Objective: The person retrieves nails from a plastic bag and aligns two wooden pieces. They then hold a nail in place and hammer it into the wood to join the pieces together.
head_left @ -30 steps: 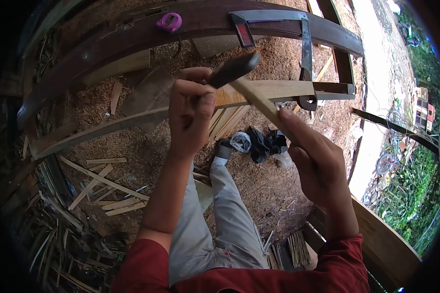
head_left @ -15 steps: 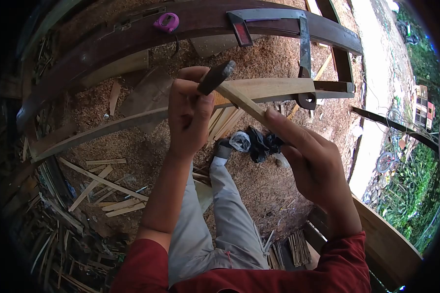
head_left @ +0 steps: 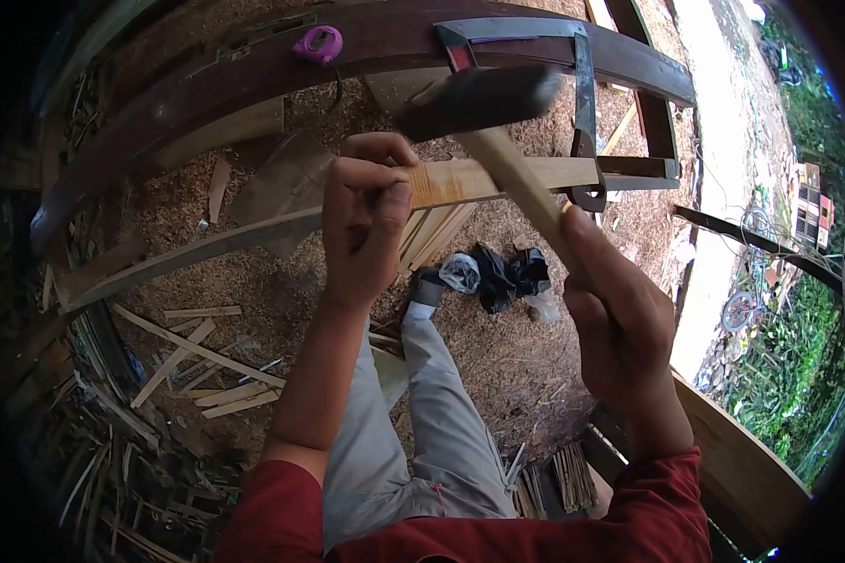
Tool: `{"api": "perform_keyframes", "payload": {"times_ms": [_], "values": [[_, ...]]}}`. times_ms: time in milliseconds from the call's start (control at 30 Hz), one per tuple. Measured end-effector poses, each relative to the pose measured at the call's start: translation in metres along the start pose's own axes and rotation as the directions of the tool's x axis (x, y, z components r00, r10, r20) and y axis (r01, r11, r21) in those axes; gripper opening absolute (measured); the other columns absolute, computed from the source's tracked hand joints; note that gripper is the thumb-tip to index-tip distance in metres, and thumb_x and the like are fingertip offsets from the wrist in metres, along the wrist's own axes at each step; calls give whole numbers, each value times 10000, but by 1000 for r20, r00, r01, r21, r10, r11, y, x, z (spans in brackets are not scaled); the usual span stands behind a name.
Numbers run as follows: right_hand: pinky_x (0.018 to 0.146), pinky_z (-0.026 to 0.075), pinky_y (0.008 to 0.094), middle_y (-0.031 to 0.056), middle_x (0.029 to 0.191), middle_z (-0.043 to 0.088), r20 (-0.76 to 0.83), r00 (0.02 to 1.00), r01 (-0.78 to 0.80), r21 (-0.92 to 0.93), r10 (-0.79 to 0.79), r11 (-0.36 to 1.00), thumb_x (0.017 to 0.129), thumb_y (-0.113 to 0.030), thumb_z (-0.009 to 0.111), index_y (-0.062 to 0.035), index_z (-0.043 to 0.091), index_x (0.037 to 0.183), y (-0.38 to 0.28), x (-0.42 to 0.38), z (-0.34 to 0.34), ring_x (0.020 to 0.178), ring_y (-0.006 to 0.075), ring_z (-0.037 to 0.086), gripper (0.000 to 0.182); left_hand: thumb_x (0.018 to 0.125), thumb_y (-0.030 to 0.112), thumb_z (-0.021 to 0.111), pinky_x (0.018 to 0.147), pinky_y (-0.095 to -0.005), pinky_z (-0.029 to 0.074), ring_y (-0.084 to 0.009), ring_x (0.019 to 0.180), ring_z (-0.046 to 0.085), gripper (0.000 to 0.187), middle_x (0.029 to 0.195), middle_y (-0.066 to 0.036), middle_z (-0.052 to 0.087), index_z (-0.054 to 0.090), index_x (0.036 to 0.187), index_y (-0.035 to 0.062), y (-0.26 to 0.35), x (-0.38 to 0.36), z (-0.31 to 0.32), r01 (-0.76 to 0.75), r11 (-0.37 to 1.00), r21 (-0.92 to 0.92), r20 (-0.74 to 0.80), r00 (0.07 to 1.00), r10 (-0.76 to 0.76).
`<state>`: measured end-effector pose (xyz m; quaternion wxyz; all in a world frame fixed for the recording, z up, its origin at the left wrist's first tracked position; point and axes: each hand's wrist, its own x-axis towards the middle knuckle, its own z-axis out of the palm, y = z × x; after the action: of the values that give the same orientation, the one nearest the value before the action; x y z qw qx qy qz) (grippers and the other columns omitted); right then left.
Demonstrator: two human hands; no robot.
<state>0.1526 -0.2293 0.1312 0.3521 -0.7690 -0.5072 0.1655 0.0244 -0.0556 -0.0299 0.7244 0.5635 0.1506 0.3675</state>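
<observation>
My right hand is wrapped round the pale wooden handle of a hammer. The dark hammer head is raised above the light wood piece and slightly blurred. My left hand rests at the left end of that wood, thumb and fingertips pinched together. Whatever small thing lies in the pinch is mostly hidden. A long curved wooden rail passes behind my left hand.
On the dark beam lie a pink tape measure and a metal square. A flat metal bar spans towards the rail. Wood strips, black plastic and shavings cover the ground.
The hammer has risen up and to the right, away from my left fingertips. My right hand has shifted right and slightly down. My left hand stays almost in place.
</observation>
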Motion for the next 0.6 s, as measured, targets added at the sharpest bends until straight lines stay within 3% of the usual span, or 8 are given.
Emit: {"api": "perform_keyframes", "payload": {"times_ms": [67,200,267,400,467,500,533,600], "values": [[883,582,353,181,1378,689,248,951,-163,-102,184,981,931,69,597,-33,585,1467,-6,0,-7,1072,285,750,546,1045,61,546,965,-323,442,-112,1046,504,83,1272,-140,542,495,1109,48,-3,-1,-1,3,1000,28,11,1000,-3],[865,585,361,172,1368,697,370,868,-293,-155,330,944,916,98,587,-31,582,1466,-10,3,-8,1031,283,753,565,1042,55,547,966,-321,438,-113,1047,504,86,1283,-139,529,496,1111,50,-6,-1,0,-13,998,-56,16,1000,14],[538,477,392,103,733,594,107,988,-108,-12,109,994,918,60,637,-213,571,1526,-7,-3,-3,575,231,601,670,1042,56,550,967,-323,436,-114,1049,505,89,1288,-139,529,498,1113,52,-5,-3,0,-12,999,-53,0,1000,12],[532,474,384,98,731,588,189,972,-124,-105,142,987,923,60,631,-189,576,1521,-17,-3,-15,566,226,584,650,1040,56,553,970,-329,438,-124,1049,508,87,1266,-133,544,499,1109,53,-6,0,1,-39,997,-66,32,999,41],[909,581,383,193,1364,691,428,786,-344,-296,446,891,910,111,590,-36,571,1474,-27,4,-22,1078,314,746,583,1038,54,554,975,-335,439,-132,1050,512,84,1256,-133,550,501,1103,53,-2,1,2,-75,995,-59,63,995,79],[909,581,383,193,1364,691,428,787,-341,-297,444,892,910,111,590,-36,571,1474,-27,2,-22,1078,314,746,583,1038,56,557,976,-339,440,-141,1050,517,79,1248,-137,554,504,1097,52,3,-1,3,-66,998,24,67,996,64],[927,577,388,201,1371,685,333,876,-287,-218,348,933,908,115,593,-45,572,1476,-25,-3,-22,1113,318,737,590,1037,58,560,977,-342,441,-149,1050,523,74,1240,-141,558,508,1090,51,6,-3,3,-55,993,109,69,996,47],[946,572,393,208,1378,678,223,941,-225,-147,254,963,906,118,595,-54,573,1477,-20,-8,-17,1149,321,728,596,1034,58,566,976,-344,441,-156,1051,528,75,1235,-145,563,513,1087,52,5,-6,4,-30,994,106,48,999,25]]}}
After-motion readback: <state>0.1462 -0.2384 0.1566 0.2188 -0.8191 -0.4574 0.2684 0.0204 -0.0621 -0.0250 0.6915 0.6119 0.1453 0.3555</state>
